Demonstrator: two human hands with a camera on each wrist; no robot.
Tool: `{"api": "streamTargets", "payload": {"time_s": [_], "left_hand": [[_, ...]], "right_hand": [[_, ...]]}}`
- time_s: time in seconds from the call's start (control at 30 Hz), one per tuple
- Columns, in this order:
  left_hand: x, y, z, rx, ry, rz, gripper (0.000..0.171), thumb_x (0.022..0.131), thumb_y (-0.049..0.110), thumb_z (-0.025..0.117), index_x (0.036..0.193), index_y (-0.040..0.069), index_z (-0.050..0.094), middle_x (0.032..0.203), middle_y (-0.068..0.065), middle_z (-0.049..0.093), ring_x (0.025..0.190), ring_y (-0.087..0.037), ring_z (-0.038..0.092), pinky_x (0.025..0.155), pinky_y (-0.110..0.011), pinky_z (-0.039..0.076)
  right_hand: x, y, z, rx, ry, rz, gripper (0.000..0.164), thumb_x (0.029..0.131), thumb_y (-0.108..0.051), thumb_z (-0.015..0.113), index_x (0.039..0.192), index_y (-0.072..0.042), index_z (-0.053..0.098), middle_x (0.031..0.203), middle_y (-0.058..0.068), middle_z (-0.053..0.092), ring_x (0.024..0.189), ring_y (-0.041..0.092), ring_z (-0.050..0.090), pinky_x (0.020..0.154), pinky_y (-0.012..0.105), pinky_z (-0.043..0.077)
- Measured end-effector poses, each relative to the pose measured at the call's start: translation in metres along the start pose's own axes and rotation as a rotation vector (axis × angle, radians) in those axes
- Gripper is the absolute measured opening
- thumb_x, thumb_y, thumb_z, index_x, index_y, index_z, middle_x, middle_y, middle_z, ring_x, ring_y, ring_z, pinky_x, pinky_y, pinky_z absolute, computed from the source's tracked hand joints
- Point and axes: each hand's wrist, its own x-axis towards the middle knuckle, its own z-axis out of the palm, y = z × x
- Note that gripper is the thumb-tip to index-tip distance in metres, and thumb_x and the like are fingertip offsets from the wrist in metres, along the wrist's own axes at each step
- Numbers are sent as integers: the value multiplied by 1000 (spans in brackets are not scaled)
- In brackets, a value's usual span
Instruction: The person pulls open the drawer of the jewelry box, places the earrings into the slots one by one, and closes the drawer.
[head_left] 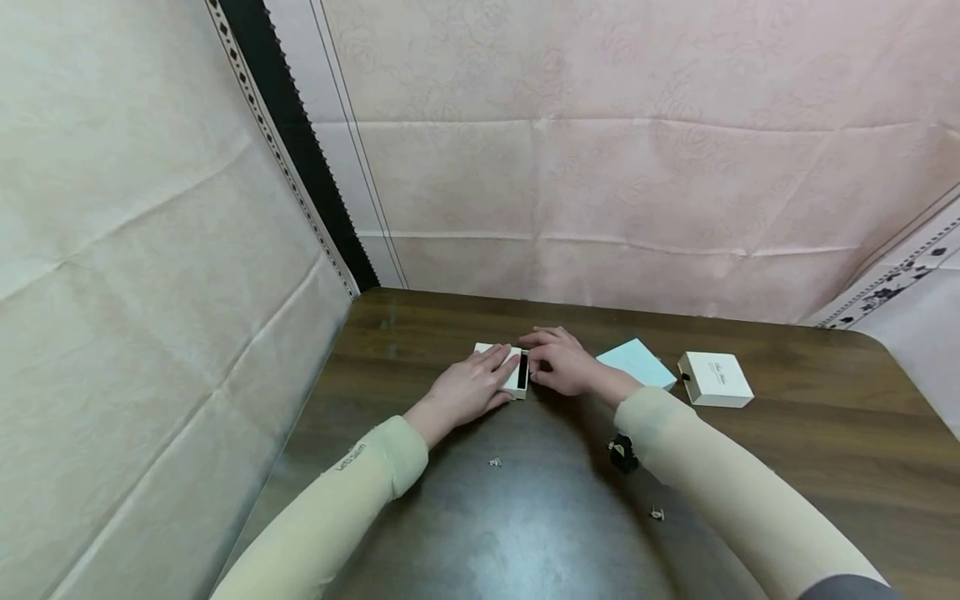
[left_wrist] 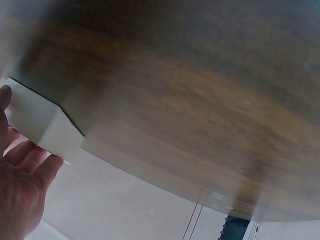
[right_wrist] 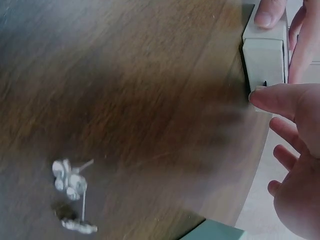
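A small white drawer-style box (head_left: pixel 517 385) lies on the table between both hands, its drawer slightly out and a dark interior showing. My left hand (head_left: pixel 467 392) holds this box, fingers over the top and thumb along the near side. At the drawer's end, my right hand (head_left: pixel 561 363) pinches by a small dark tab (right_wrist: pixel 265 83); the thumb (right_wrist: pixel 272 97) covers part of it and the index finger is hidden. In the right wrist view, shiny stud earrings (right_wrist: pixel 70 180) lie on the wood. From the head, small shiny pieces (head_left: pixel 495 462) lie nearer me.
A pale blue box (head_left: pixel 636 362) sits just right of my right hand. Beyond it stands another white box (head_left: pixel 718 379) with printed lettering and a dark tab. Another small shiny piece (head_left: pixel 657 514) lies near my right forearm. Pale cloth (head_left: pixel 600 183) hangs behind the wooden table (head_left: pixel 420 321).
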Motion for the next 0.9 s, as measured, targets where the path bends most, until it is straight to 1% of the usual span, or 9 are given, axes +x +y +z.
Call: {"api": "streamTargets", "payload": {"time_s": [0.2, 0.33, 0.5, 0.7, 0.9], "left_hand": [[1, -1, 1, -5, -7, 2, 65, 109, 44, 62, 161, 8, 47, 165, -17, 46, 152, -29, 47, 117, -45, 47], [1, -1, 1, -15, -3, 7, 65, 109, 43, 63, 161, 7, 47, 165, -17, 46, 152, -30, 47, 118, -45, 47], [-1, -1, 0, -38, -9, -5, 67, 108, 43, 64, 161, 6, 47, 166, -18, 45, 153, -31, 45, 118, -46, 46], [-2, 0, 0, -40, -18, -14, 68, 108, 44, 64, 162, 7, 46, 166, -17, 44, 153, -30, 45, 119, -47, 46], [1, 1, 0, -47, -5, -3, 68, 108, 43, 65, 162, 6, 46, 166, -18, 45, 153, -31, 45, 119, -48, 46]], "right_hand": [[-4, 1, -5, 3, -14, 0, 27, 98, -7, 71, 77, -18, 60, 155, 22, 55, 153, 51, 35, 123, 76, 20], [-8, 2, -9, -28, -13, 3, 28, 97, -6, 72, 76, -19, 59, 154, 22, 56, 153, 51, 35, 122, 77, 21], [-13, 4, -12, -62, -18, 6, 30, 96, -4, 72, 74, -18, 59, 153, 23, 57, 152, 52, 36, 121, 77, 22], [-20, 10, -16, -81, -15, 10, 29, 96, -4, 72, 73, -19, 63, 151, 23, 58, 151, 53, 37, 120, 78, 22], [-26, 16, -19, -81, -13, 33, 30, 95, -2, 72, 71, -20, 66, 152, 24, 57, 151, 54, 35, 121, 78, 20]]}}
